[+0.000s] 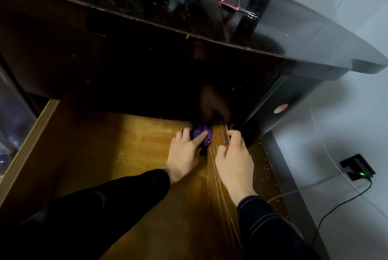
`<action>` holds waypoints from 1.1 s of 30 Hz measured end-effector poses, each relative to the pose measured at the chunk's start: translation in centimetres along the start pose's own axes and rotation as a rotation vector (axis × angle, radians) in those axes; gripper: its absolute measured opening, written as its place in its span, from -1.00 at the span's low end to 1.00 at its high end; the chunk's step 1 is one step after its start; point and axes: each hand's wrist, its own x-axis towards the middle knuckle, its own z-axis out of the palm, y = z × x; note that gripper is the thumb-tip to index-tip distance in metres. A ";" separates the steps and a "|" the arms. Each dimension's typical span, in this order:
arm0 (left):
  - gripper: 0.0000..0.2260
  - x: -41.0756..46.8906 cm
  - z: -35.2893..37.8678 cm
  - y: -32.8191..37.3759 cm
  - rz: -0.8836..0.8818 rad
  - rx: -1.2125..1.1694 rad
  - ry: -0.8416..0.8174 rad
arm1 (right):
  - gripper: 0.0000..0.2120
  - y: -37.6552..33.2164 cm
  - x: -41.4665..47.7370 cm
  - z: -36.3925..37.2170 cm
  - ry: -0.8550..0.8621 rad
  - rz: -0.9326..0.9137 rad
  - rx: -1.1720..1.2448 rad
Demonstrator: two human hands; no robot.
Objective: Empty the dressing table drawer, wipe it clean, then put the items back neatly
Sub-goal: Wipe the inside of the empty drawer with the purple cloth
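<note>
Both hands in the drawer (100, 146)
Left hand (184, 154) presses flat on the purple thing (206, 133); right hand (235, 158), at four o'clock, grips the drawer's side.

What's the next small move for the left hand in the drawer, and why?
Probably lift the purple item out onto the table top: the left hand rests on it at the back right of the drawer, and nothing else shows on the drawer floor.

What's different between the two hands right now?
The left hand lies with fingers stretched over a purple thing; the right hand has its fingers curled. The left is over the floor of the drawer, the right by its right edge. Both reach toward the drawer's back, in dark sleeves.
</note>
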 end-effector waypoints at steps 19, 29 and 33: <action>-0.56 -0.4 -0.8 -0.1 0.077 -0.089 -0.115 | -0.68 -0.6 0.3 -0.5 -0.026 0.012 -0.015; -0.54 -0.5 -0.9 2.3 -0.135 -0.248 -0.012 | -0.71 -0.5 0.3 -0.8 -0.043 0.056 0.079; -0.61 -1.4 -1.3 0.9 0.009 -0.177 -0.069 | -0.73 -0.4 0.1 -0.9 -0.052 0.087 0.115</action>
